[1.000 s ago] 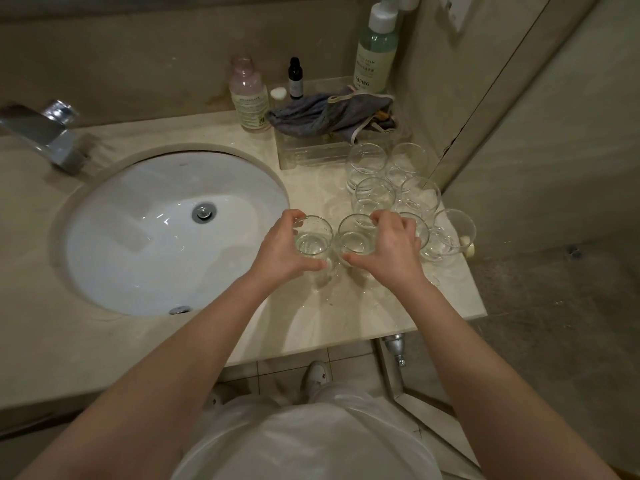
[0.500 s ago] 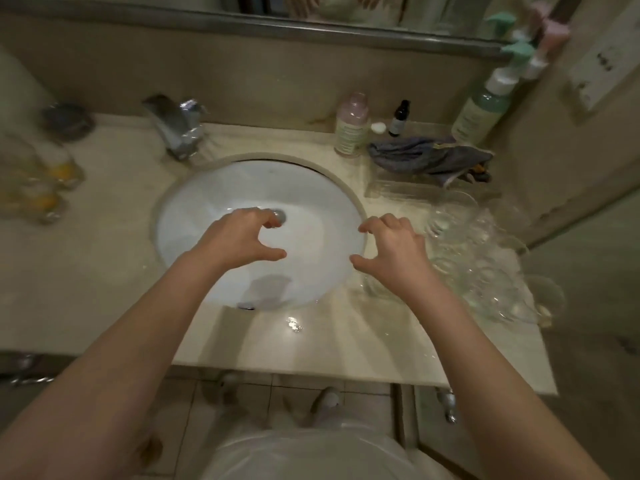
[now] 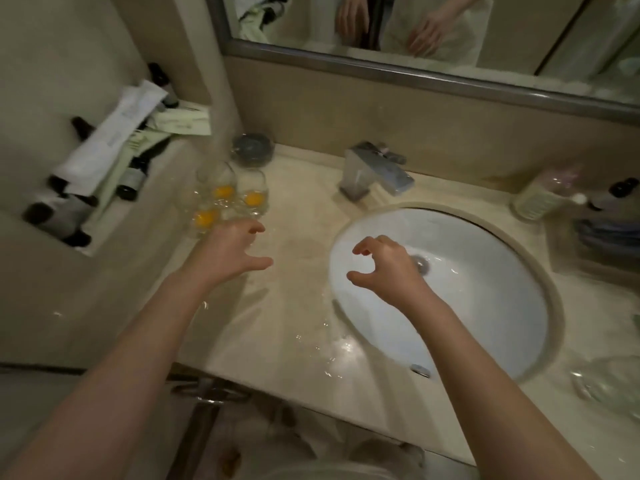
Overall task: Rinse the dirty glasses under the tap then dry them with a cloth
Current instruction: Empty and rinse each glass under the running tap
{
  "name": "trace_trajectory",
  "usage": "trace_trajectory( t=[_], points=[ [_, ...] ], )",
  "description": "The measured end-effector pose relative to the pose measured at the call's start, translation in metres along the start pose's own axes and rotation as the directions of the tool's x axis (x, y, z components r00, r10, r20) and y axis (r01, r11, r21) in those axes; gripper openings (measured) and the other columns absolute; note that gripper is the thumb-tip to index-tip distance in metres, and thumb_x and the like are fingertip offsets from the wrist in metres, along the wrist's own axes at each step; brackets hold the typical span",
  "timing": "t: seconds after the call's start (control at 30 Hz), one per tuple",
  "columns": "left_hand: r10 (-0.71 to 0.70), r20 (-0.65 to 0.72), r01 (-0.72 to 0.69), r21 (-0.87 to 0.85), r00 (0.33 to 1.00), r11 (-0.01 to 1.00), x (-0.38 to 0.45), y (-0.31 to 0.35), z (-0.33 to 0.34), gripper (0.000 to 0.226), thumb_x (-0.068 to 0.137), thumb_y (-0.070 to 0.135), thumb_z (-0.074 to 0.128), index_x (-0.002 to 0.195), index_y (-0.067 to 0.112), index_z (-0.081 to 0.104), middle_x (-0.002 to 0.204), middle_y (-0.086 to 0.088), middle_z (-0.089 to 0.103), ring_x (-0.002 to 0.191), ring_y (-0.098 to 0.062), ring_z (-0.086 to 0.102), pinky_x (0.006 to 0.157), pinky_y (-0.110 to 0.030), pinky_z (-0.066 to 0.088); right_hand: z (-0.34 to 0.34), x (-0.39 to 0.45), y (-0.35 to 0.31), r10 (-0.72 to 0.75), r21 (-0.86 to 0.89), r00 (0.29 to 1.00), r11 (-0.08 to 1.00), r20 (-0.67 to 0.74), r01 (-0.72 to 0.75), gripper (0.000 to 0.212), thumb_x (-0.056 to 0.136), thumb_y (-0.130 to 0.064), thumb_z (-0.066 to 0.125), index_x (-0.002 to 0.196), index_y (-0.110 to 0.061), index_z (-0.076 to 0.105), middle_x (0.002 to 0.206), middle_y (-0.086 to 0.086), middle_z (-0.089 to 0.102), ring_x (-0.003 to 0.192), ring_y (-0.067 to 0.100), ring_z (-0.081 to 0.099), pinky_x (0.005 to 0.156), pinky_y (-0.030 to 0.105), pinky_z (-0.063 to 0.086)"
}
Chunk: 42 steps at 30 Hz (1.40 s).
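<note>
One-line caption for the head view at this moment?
Both empty hands, left hand and right hand, reach toward three dirty glasses left of the sink.

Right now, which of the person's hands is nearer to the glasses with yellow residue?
Left. The left hand reaches just short of the dirty glasses, fingertips almost at the nearest one. The right hand hovers over the sink's left edge, well to their right.

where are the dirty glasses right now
In the head view, the dirty glasses stand on the counter left of the tap, just beyond the left hand.
</note>
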<state>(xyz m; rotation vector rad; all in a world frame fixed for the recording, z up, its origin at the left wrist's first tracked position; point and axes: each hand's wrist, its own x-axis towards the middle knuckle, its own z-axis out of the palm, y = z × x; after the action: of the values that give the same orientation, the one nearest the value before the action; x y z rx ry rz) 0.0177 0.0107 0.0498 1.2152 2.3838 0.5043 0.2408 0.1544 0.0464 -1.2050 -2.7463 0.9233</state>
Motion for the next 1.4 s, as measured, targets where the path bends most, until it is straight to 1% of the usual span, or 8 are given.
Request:
trace_trajectory(
  t=[0.3, 0.43, 0.53, 0.7, 0.9, 1.1, 1.2, 1.4],
  points=[
    [-0.013, -0.065, 0.013, -0.009, 0.998, 1.0, 0.051, -0.087, -0.056, 0.067, 0.068, 0.024, 0.088, 0.128, 0.011, 0.06, 0.127, -0.013, 0.06, 0.117, -0.029, 0.055, 0.089, -0.032, 0.041, 0.057, 0.07, -0.091, 0.002, 0.091, 0.999, 0.996, 0.038, -0.005, 0.045, 0.081, -0.025, 0.072, 0.122, -0.013, 0.059, 0.119, 0.007, 0.057, 0.107, 0.024, 0.054, 0.084, 0.036, 0.049],
    [-0.004, -0.051, 0.009, 0.095, 0.999, 0.995, 0.071, -0.098, -0.055, 0.081, 0.068, 0.023, 0.087, 0.138, 0.009, 0.049, 0.137, -0.015, 0.049, 0.128, -0.031, 0.042, 0.1, -0.035, 0.035, 0.072, 0.097, -0.115, 0.028, 0.084, 0.999, 0.996, 0.037, -0.031, 0.056, 0.081, -0.033, 0.073, 0.129, -0.013, 0.053, 0.123, 0.006, 0.056, 0.109, 0.023, 0.054, 0.082, 0.034, 0.046],
    [-0.015, 0.049, 0.006, 0.189, 0.999, 0.982, 0.086, -0.098, -0.052, 0.091, 0.07, 0.025, 0.086, 0.144, 0.006, 0.038, 0.142, -0.018, 0.043, 0.132, -0.033, 0.038, 0.106, -0.041, 0.035, 0.084, 0.114, -0.13, 0.065, 0.08, 0.997, 0.995, 0.034, -0.068, 0.072, 0.077, -0.04, 0.076, 0.135, -0.012, 0.044, 0.129, 0.006, 0.051, 0.117, 0.024, 0.052, 0.086, 0.035, 0.046],
    [-0.029, 0.087, -0.012, 0.445, 0.996, 0.896, 0.101, -0.097, -0.045, 0.084, 0.077, 0.025, 0.079, 0.143, 0.004, 0.032, 0.139, -0.017, 0.044, 0.128, -0.031, 0.04, 0.104, -0.034, 0.034, 0.104, 0.133, -0.149, 0.107, 0.067, 0.99, 0.991, 0.088, -0.113, 0.094, 0.07, -0.052, 0.079, 0.141, -0.012, 0.033, 0.134, 0.007, 0.045, 0.122, 0.027, 0.048, 0.091, 0.042, 0.048],
    [-0.012, 0.082, -0.033, 0.525, 0.997, 0.85, 0.108, -0.106, -0.039, 0.082, 0.079, 0.016, 0.077, 0.143, 0.005, 0.027, 0.127, -0.018, 0.053, 0.116, -0.033, 0.052, 0.094, -0.038, 0.045, 0.121, 0.14, -0.158, 0.112, 0.059, 0.991, 0.992, 0.067, -0.116, 0.085, 0.073, -0.051, 0.077, 0.133, -0.009, 0.035, 0.129, 0.008, 0.048, 0.116, 0.027, 0.052, 0.08, 0.036, 0.045],
    [0.034, 0.065, -0.053, 0.328, 0.997, 0.943, 0.104, -0.112, -0.039, 0.094, 0.074, 0.016, 0.081, 0.149, 0.008, 0.024, 0.132, -0.021, 0.047, 0.123, -0.036, 0.045, 0.1, -0.04, 0.041, 0.124, 0.139, -0.156, 0.105, 0.118, 0.995, 0.988, -0.003, -0.104, 0.076, 0.072, -0.046, 0.078, 0.125, -0.008, 0.04, 0.123, 0.007, 0.054, 0.109, 0.027, 0.056, 0.074, 0.033, 0.044],
    [0.042, 0.012, -0.044, 0.212, 0.999, 0.976, 0.095, -0.112, -0.036, 0.096, 0.068, 0.02, 0.086, 0.146, 0.007, 0.031, 0.134, -0.019, 0.048, 0.124, -0.035, 0.047, 0.099, -0.041, 0.041, 0.124, 0.134, -0.151, 0.121, 0.162, 0.992, 0.98, -0.025, -0.115, 0.077, 0.069, -0.046, 0.079, 0.126, -0.009, 0.041, 0.122, 0.006, 0.056, 0.107, 0.025, 0.056, 0.08, 0.037, 0.05],
    [-0.031, -0.066, 0.029, -0.041, 0.997, 0.999, 0.073, -0.108, -0.018, 0.094, 0.054, 0.021, 0.093, 0.135, 0.009, 0.045, 0.13, -0.011, 0.05, 0.118, -0.03, 0.049, 0.098, -0.041, 0.044, 0.12, 0.111, -0.132, 0.177, 0.296, 0.981, 0.944, -0.084, -0.145, 0.078, 0.064, -0.04, 0.084, 0.125, -0.011, 0.045, 0.123, 0.004, 0.057, 0.109, 0.022, 0.057, 0.081, 0.033, 0.047]
  ],
)
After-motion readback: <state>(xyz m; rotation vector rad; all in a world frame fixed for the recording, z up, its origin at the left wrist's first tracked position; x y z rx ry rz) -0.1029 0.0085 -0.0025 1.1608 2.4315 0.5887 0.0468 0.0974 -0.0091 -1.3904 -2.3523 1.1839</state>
